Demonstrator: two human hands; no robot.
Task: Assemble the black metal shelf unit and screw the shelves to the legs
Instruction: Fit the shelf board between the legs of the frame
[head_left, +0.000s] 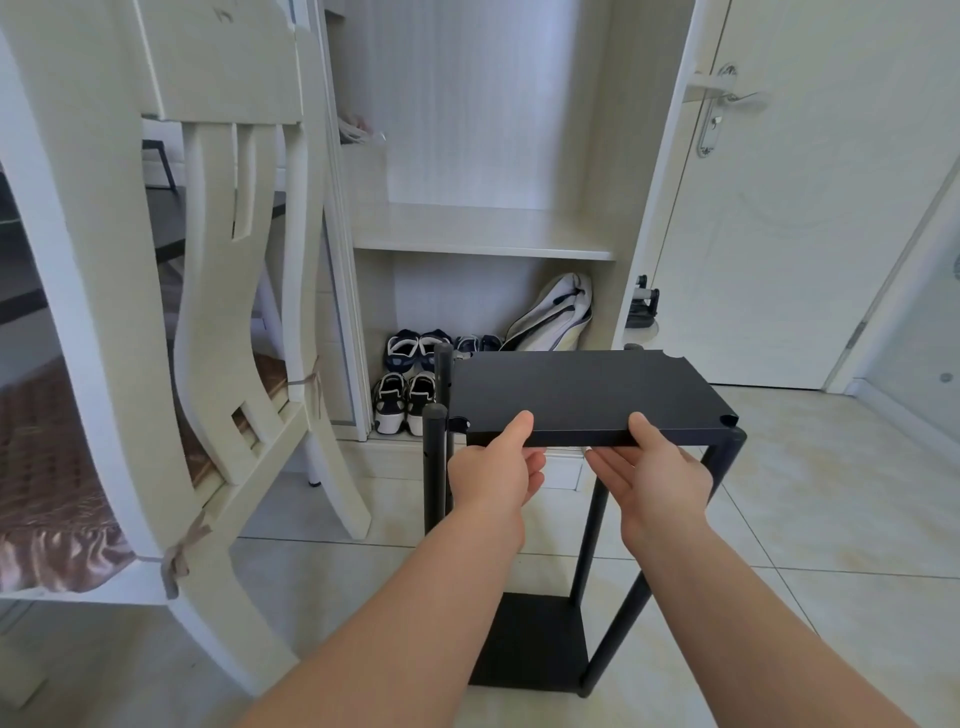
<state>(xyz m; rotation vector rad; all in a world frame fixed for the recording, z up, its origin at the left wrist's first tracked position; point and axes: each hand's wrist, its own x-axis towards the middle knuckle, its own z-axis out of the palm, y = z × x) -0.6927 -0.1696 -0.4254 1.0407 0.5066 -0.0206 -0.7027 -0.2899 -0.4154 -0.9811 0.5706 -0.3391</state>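
Two pale pieces of furniture fill the view: an open wardrobe straight ahead and a cream chair close on the left, both on a tiled floor, with a white door to the right. In front of the wardrobe stands the black shelf unit, its legs upright and a bottom shelf fixed low between them near the floor. The top shelf is held about level at the height of the leg tops. Its near right corner meets the top of a leg, while its left edge lies just beside the two left legs, whose capped ends stand free. The left hand and the right hand each pinch the shelf's near edge, thumb on top and fingers underneath. In the wardrobe's lowest compartment sit a white bag and several pairs of shoes.
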